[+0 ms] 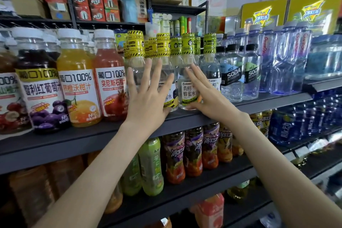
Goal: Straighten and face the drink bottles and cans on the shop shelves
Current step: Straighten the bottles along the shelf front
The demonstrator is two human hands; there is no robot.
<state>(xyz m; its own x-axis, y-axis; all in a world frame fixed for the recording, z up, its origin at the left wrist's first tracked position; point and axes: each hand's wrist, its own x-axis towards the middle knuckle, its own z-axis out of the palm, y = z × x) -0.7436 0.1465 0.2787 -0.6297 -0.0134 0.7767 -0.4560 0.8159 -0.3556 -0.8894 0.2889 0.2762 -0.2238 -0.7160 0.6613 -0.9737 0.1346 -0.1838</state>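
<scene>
One wide-angle view from a camera worn on the person's head. It faces the drink shelf (83, 135) close up — near enough that the left hand (148, 96) and right hand (209, 96) touch the bottles (77, 89). The shelves recede to the right.

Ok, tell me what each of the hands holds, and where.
Nothing is gripped. The left hand lies open against the fronts of the yellow-capped clear bottles; the right hand, fingers straight, touches the right side of the honey-water bottle.
</scene>
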